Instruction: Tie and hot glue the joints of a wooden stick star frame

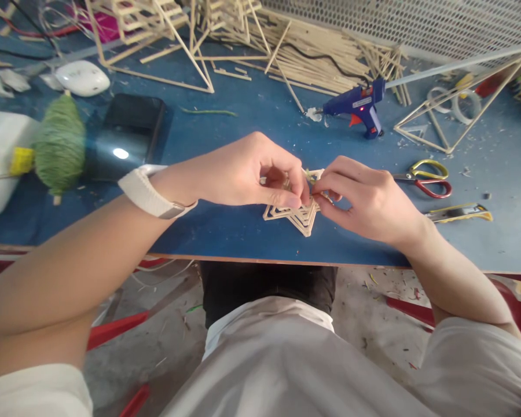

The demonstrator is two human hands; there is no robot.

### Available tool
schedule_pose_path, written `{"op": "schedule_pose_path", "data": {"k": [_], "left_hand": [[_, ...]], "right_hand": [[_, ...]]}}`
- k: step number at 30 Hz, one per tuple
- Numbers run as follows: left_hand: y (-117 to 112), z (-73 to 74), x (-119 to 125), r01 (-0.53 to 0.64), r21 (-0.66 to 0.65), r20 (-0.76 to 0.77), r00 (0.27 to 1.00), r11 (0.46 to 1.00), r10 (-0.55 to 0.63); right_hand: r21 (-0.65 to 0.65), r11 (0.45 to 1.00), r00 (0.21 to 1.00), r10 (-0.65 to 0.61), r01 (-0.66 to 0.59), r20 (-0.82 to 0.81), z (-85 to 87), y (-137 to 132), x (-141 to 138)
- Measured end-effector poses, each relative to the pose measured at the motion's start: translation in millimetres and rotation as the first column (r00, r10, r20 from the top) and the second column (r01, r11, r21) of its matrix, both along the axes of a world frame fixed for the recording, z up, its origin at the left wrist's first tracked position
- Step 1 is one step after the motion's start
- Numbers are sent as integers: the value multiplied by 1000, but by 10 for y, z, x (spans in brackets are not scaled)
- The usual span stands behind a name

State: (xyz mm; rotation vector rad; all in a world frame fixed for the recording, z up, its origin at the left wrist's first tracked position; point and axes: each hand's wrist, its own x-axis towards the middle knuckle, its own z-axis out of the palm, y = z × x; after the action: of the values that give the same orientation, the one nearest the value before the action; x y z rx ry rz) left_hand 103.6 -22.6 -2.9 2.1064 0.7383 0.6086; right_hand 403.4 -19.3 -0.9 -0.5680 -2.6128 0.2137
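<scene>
A small star-shaped frame of thin wooden sticks (304, 223), built of nested outlines, lies on the blue table below my hands. My left hand (252, 174) comes over it from the left, thumb and fingers pinched together. From the right, my right hand (364, 200) pinches close beside the left fingertips, above the star's middle. Whatever is between the fingers is too small and too covered to name. A bit of yellowish green shows at the star's upper part between the hands. The fingers hide much of the star.
A blue glue gun (358, 107), scissors (429, 178) and a yellow cutter knife (460, 213) lie to the right. At left are a green twine spool (61, 145), a black phone (130, 130) and a white mouse (82, 78). Loose wooden sticks (312, 58) and stick frames (156, 75) fill the back.
</scene>
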Motion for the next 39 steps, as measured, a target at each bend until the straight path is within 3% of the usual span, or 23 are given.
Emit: {"op": "schedule_pose_path", "data": {"k": [4,14,23,34,37,39], "left_hand": [[1,-15,7,-2,-152,48,999,988,9],[-93,-97,152,-165,-28,99,981,986,167],[-60,-85,156,-185,120,105,979,975,173],[-65,-103,145,-146,-76,180,971,986,158],[-68,-47,118,-182,-54,161,969,982,189],[-65,0,91,-193,43,100,977,980,188]], "right_hand": [[-12,1000,1000,2,-2,-8,7,-3,0],[-1,1000,1000,4,-4,-1,16,-6,-4],[9,1000,1000,7,-7,-17,17,-6,-2],[-11,1000,1000,10,-10,-17,14,-2,6],[-8,1000,1000,8,-9,-11,21,-6,6],[-6,1000,1000,10,-10,-4,25,-8,6]]}}
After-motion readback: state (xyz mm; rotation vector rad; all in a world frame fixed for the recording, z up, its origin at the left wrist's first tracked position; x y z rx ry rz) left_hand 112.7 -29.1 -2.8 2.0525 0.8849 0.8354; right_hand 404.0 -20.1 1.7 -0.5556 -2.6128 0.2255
